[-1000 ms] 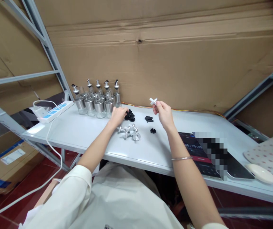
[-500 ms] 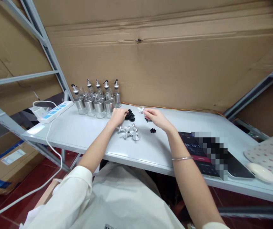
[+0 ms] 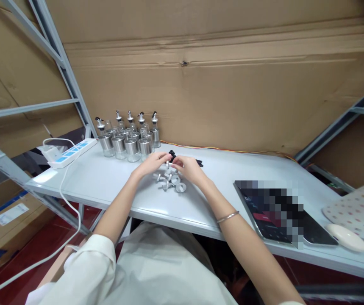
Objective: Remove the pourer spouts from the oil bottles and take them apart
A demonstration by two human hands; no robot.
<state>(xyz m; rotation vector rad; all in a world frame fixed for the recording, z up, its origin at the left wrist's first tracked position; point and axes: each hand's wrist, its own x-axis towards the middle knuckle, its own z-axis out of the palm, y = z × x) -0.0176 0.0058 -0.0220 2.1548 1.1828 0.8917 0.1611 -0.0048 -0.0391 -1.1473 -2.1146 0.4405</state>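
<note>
My right hand (image 3: 190, 168) is closed, its fingertips pinching a silver metal pour spout (image 3: 168, 165) in front of the black parts. My left hand (image 3: 155, 162) meets it from the other side, fingers bent together at the spout. What the left fingertips hold is too small and covered to make out. Small black rings (image 3: 171, 154) show just behind the fingertips, mostly hidden by the hands. Nearer to me lies a loose heap of silver spouts (image 3: 175, 180) with round flanges. Slim black pieces (image 3: 200, 162) lie behind my right hand.
Several glass bottles with steel sleeves (image 3: 132, 149) stand at the back left, some topped with pour spouts. A white power strip (image 3: 73, 153) lies farther left. At the right are a tablet (image 3: 258, 212), a cream oval object (image 3: 346, 237) and a spotted item (image 3: 356, 209).
My right hand has moved left with the silver spout, to my left hand. My left hand has come up from the black rings and now meets the spout. The view has tilted slightly.
</note>
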